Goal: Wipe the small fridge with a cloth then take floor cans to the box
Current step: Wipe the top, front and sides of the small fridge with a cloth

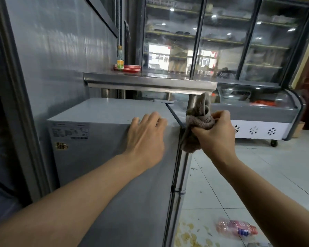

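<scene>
While the left hand [146, 138] lay flat on the fridge [103, 157] at frame centre, the right hand [216, 134] clutched a cloth [198, 120]; pressing it flatter would wipe better.

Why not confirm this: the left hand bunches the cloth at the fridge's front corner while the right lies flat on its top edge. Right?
Not quite. The head view shows the hands swapped: the right hand bunches the cloth at the fridge's front corner, while the left hand lies flat on its top edge.
</scene>
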Demonstrator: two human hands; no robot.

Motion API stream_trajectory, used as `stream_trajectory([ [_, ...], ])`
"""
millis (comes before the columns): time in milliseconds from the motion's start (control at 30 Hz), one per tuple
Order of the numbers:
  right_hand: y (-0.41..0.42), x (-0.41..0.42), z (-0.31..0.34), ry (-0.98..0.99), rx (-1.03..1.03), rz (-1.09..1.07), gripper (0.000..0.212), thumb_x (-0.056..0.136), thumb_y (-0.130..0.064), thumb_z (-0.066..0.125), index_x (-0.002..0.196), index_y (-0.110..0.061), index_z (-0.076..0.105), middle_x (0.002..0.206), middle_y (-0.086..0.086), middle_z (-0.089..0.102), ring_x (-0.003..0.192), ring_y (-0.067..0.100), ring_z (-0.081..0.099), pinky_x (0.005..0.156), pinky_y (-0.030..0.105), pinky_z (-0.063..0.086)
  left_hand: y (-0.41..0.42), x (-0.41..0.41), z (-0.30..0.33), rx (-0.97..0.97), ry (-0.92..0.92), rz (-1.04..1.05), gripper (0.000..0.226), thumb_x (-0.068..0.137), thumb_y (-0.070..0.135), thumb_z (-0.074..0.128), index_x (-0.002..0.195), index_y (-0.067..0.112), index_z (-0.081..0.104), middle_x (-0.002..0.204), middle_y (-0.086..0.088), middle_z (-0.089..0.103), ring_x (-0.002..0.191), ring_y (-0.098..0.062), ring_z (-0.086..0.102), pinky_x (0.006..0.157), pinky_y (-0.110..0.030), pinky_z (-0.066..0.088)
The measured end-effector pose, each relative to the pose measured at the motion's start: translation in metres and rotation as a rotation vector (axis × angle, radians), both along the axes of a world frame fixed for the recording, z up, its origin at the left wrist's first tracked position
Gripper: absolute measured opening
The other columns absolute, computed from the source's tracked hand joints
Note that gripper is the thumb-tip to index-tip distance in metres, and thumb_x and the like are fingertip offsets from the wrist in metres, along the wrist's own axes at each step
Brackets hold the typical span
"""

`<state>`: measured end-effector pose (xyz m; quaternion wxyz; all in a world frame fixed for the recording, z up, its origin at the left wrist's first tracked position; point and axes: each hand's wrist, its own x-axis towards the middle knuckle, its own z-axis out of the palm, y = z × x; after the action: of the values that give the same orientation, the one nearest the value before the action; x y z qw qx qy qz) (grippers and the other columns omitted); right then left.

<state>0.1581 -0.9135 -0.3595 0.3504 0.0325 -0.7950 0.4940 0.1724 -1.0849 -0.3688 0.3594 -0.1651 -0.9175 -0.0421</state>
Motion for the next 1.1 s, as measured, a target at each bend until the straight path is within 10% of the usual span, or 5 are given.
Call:
stream_trajectory([
  [600, -0.046, -0.034, 0.114, -0.463, 0.372, 0.223, 0.033, 0.072, -0.001, 0.068, 0.098, -0.014, 0.054, 0.094, 0.008, 0.062, 0.081, 0.023, 0.059, 0.067, 0.036, 0.052, -0.08, 0.013, 0.091, 0.125, -0.509, 0.279, 0.054, 0.075, 0.021, 0.071, 0.124, 0.011, 0.051, 0.128, -0.008, 0.05, 0.114, -0.031, 0.05, 0.09, -0.044, 0.039],
  [800, -0.091, -0.077, 0.133, -0.432, 0.609, 0.294, 0.027, 0.077, -0.007, 0.064, 0.1, -0.008, 0.05, 0.102, 0.011, 0.054, 0.092, 0.028, 0.047, 0.066, 0.032, 0.034, -0.081, 0.012, 0.12, 0.153, -0.612, 0.336, 0.052, 0.087, 0.032, 0.054, 0.134, 0.022, 0.033, 0.136, 0.002, 0.033, 0.122, -0.021, 0.038, 0.097, -0.037, 0.034],
  [1100, -0.096, -0.071, 0.134, -0.586, 0.902, 0.55, 0.059, 0.084, -0.024, 0.063, 0.135, -0.011, 0.037, 0.142, 0.011, 0.036, 0.13, 0.029, 0.029, 0.104, 0.031, 0.024, -0.065, 0.029, 0.141, 0.194, -0.725, 0.424, 0.049, 0.085, 0.031, 0.056, 0.129, 0.02, 0.036, 0.133, -0.001, 0.032, 0.115, -0.023, 0.04, 0.092, -0.035, 0.038],
])
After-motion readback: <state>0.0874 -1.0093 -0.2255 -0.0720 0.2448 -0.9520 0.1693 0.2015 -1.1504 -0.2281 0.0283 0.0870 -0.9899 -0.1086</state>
